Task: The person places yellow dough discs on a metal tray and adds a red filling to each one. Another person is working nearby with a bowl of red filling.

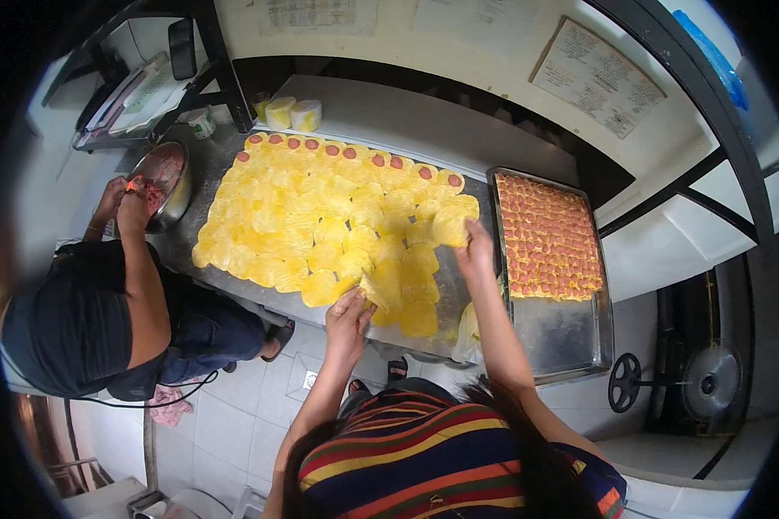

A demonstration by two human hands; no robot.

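Yellow wrapper rounds (273, 212) cover steel table (178, 251) from far edge almost to near edge. Likely light, soft, limp, easily torn, maybe clingy; best lifted by rim, supported flat. Left hand (346, 322), near table's near edge, pinches folded wrapper (376, 292), fingertips closed. Right hand (478, 253), toward right edge, thumb and fingers closed on held round (452, 225) (perhaps several, cannot tell). Bare metal shows at near-right corner; tray (545, 342) rim stands close beside right forearm.
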